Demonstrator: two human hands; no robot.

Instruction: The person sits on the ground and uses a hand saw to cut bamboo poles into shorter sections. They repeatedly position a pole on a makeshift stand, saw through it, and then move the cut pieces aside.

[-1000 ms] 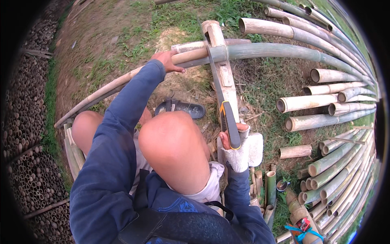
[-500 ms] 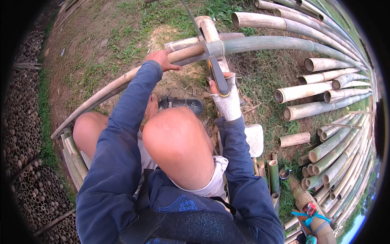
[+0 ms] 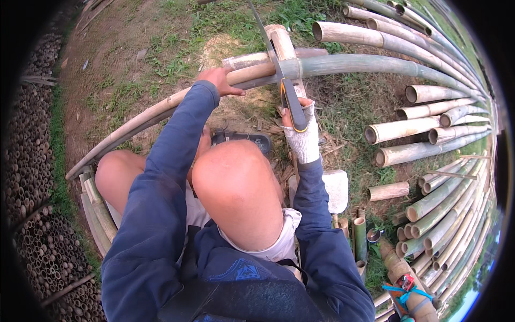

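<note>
Gloved right hand (image 3: 301,137) has its fingers wrapped tight round the saw (image 3: 287,88) handle, blade crossing the long bamboo pole (image 3: 375,64) just beyond; bare left hand (image 3: 219,80) presses fingers closed onto that pole

Hidden and cut-off parts

The saw (image 3: 279,64) blade's tip runs out past the top edge. The left hand's (image 3: 219,80) fingers curl out of sight behind the long bamboo pole (image 3: 375,64). A raised knee (image 3: 236,188) covers most of the sandal (image 3: 241,139). The stacked bamboo (image 3: 32,236) fades into the dark rim.
</note>
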